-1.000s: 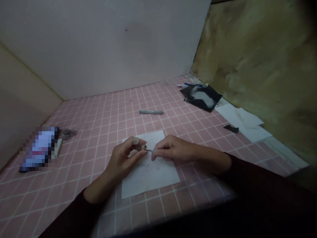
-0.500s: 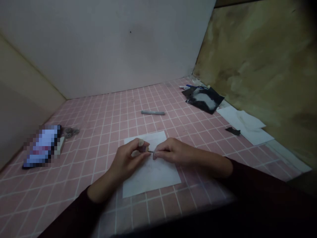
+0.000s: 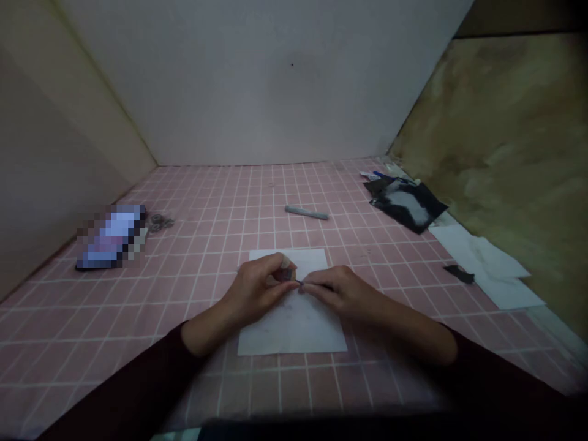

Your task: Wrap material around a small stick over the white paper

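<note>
Since the earlier shot the two hands have closed in on each other, and the whole view has swung so the far wall sits squarer on. It's a boxed-in corner: a pale wall [image 3: 257,79] at the far side, a stained brown board [image 3: 500,153] down the right, and a pink tiled top [image 3: 220,245] under everything. Far left there's a pixelated blob [image 3: 110,236] with a little grey clump [image 3: 160,222] just beside it. A grey stick [image 3: 306,212] lies alone toward the far middle. Far right you get a black sheet [image 3: 408,205] with a white smear, then loose white paper [image 3: 487,263] with a black scrap [image 3: 459,274] at its edge.

Near the middle is a white sheet [image 3: 291,331], with both hands right over it. The left hand [image 3: 257,291] is pinched shut on a tiny piece [image 3: 288,275], mostly hidden by the fingers, darkish, and I can't tell what it is. The right hand [image 3: 342,291] is closed on a thin dark pin [image 3: 315,285]. Its long axis runs roughly left to right, with the tip pointing left at the tiny piece, and the left hand is the nearer to that tip. Whether they actually touch, I can't tell.
</note>
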`<state>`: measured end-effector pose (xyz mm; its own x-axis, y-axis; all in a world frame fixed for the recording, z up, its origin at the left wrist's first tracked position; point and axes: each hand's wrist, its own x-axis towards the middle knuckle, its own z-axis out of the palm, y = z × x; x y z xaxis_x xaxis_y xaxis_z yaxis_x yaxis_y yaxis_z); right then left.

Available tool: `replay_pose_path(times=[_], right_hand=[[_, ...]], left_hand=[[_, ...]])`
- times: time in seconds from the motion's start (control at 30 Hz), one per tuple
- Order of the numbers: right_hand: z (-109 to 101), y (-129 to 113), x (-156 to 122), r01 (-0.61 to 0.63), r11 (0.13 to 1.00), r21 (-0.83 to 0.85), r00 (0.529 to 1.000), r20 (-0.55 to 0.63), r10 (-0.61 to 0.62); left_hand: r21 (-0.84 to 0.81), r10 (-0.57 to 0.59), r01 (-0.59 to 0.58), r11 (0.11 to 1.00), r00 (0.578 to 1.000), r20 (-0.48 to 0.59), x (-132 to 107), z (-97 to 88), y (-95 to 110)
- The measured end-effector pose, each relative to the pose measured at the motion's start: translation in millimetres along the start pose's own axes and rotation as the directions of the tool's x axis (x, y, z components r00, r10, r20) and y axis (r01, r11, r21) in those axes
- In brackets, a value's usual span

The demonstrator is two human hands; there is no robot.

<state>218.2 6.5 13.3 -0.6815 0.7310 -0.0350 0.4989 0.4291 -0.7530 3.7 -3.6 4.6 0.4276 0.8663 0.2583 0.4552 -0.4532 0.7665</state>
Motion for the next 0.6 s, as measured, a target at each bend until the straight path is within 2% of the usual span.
replay_pose_path(times=[0.07,0.1,0.13,0.2,0.27,0.3,0.37,0.43,0.5,0.6], right_hand=[[-4.7,0.0,2.1,-0.026,0.99,0.139,0.995,0.101,0.012],[-5.5,0.1,2.5,-0.022,0.99,0.141,0.995,0.102,0.008],[-5.0,0.3,2.3,-0.007,0.995,0.096,0.998,0.063,0.001],[-0.6,1.3,0.5,0.031,0.994,-0.108,0.996,-0.079,-0.039],[5.9,2.8,-2.3,0.022,0.946,-0.324,0.978,-0.188,-0.087],[8.8,3.4,-3.4,0.011,0.92,-0.392,0.972,-0.213,-0.103],[11.8,3.8,-4.2,0.006,0.907,-0.422,0.973,-0.207,-0.103],[10.0,2.7,-2.8,0.006,0.951,-0.311,0.987,-0.148,-0.055],[4.5,1.1,0.1,-0.011,0.994,-0.105,1.0,-0.02,0.009],[-3.4,0.2,3.4,-0.063,0.988,0.141,0.987,0.157,0.041]], left_hand=[[0.031,0.045,-0.045,0.999,0.999,-0.008,0.0,-1.1,1.9],[0.021,0.038,-0.037,0.999,0.999,-0.012,0.4,-1.1,2.3],[-0.013,0.004,-0.004,1.0,1.0,-0.014,1.1,-0.9,2.4],[-0.156,-0.12,0.122,0.98,0.992,0.021,3.0,0.3,1.7],[-0.313,-0.23,0.246,0.917,0.969,0.087,4.5,1.5,0.8],[-0.354,-0.25,0.271,0.895,0.963,0.106,4.7,1.6,0.6],[-0.31,-0.223,0.238,0.92,0.971,0.084,4.2,0.7,1.2],[-0.15,-0.143,0.147,0.978,0.989,0.039,2.6,-1.6,3.2],[-0.014,-0.042,0.043,0.999,0.999,0.032,0.8,-4.0,5.8],[0.018,0.076,-0.077,0.997,0.996,0.054,-0.2,-6.0,8.2]])
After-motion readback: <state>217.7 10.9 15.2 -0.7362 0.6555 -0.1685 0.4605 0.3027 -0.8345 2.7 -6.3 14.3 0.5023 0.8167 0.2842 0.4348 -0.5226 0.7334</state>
